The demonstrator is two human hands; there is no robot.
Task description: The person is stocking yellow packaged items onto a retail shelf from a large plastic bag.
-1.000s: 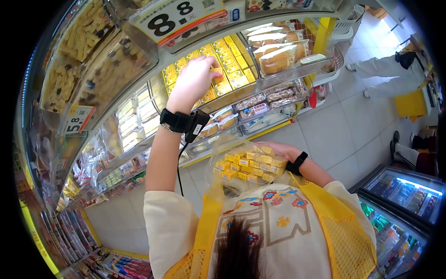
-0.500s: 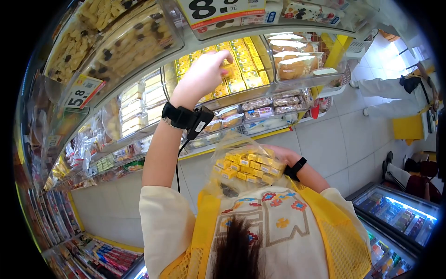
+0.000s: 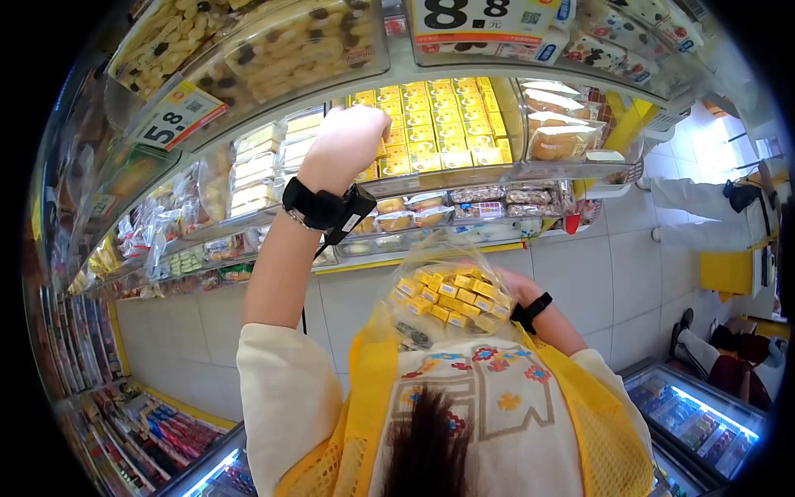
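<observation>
Raised high, the left hand (image 3: 348,141): fingers curled and turned away, tips buried among the small yellow wrapped packets (image 3: 418,132) in the clear shelf tray (image 3: 464,176). Impossible to tell whether closed on a packet or only touching the rows. Just below that hand, a black wrist strap (image 3: 319,207) with a small black unit and a hanging cable.

Low by the chest, the right hand (image 3: 515,287), mostly hidden behind the crumpled clear plastic bag (image 3: 451,298), clasped on its far side and bearing it up. Inside the bag, a heap of the same yellow packets, mouth turned upward.

Hands well apart, one up at the shelf, the other down at the bag. Tray up and ahead of the bag, slightly toward the left side; left hand touching its contents, right hand far from it. Packet rows laid along the shelf, long axis side to side.

Further out:
- beside the tray, pale buns in clear packs (image 3: 563,137)
- overhead, a white price sign reading 8.8 (image 3: 480,16)
- off to the left, a tag reading 5.8 (image 3: 174,116) under bins of biscuits
- below, a grey tiled floor (image 3: 604,265)
- at the right edge, another person in white clothing (image 3: 696,199)
- low on the right, a glass-topped freezer chest (image 3: 696,422)
</observation>
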